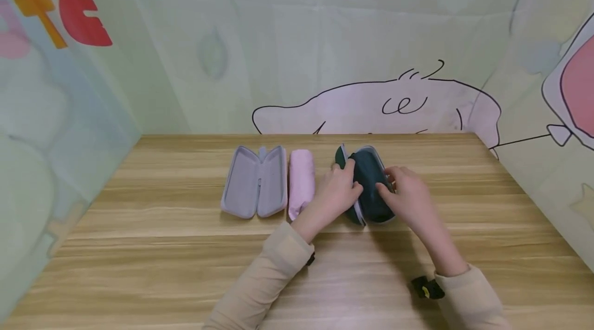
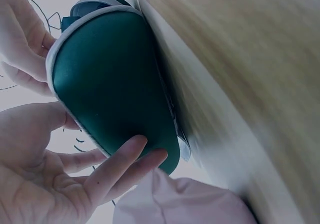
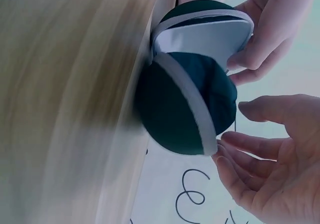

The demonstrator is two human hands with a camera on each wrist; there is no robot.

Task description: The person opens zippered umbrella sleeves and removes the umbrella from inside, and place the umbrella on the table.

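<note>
A dark green glasses case with a pale trim stands partly open on the table. Inside its right half lies a bulging dark green soft pouch. My left hand grips the left shell, with fingers along the outside and thumb at the rim. At the other side, my right hand has its fingertips on the right shell's rim, while the thumb is right by the pouch. Left of the green case lies a pink rolled soft pouch, its near end behind my left wrist.
A pale grey glasses case lies spread open beside the pink pouch, showing its bare lining. All this is on a wood-grain table. Behind the table's far edge hangs a printed cloth backdrop.
</note>
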